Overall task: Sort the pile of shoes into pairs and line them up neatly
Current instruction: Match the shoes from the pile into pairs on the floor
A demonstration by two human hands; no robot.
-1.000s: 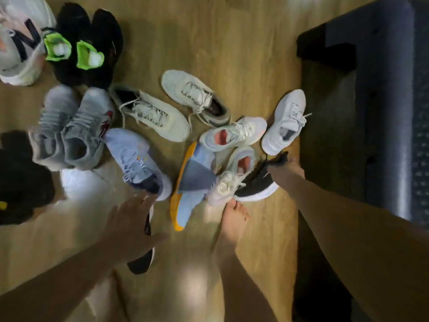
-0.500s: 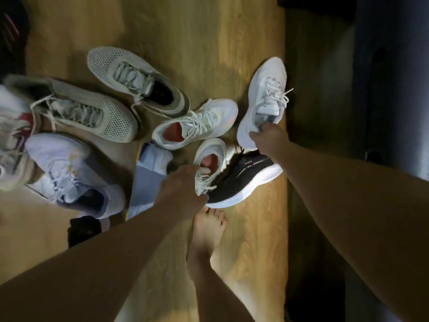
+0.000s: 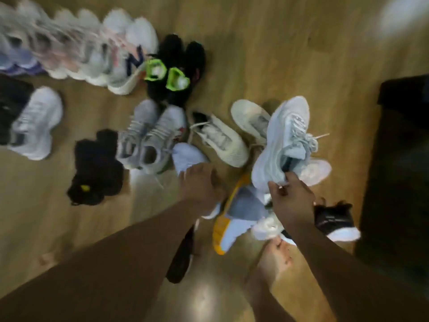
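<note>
Shoes lie scattered on a wooden floor. My right hand (image 3: 292, 201) grips a pale grey-white sneaker (image 3: 285, 140) by its heel and holds it above the pile, toe pointing away. My left hand (image 3: 199, 182) is closed over the heel of a pale blue sneaker (image 3: 185, 156) on the floor. Under the hands lie a blue shoe with an orange sole (image 3: 236, 212), on its side, a white shoe (image 3: 267, 226) and a black shoe with a white sole (image 3: 334, 221). Two cream mesh shoes (image 3: 220, 140) lie just beyond. The view is blurred.
A row of paired shoes (image 3: 69, 54) runs along the top left, ending in a black pair with neon green tongues (image 3: 171, 73). A grey pair (image 3: 148, 138), a black pair (image 3: 95, 168) and a white shoe (image 3: 32, 126) sit left. Dark furniture (image 3: 399, 173) stands right. My bare foot (image 3: 274, 259) is below.
My right hand has lifted the pale grey-white sneaker off the floor. My left hand has left the white shoe with the pink lining and gone left onto the pale blue sneaker. The view has swung left.
</note>
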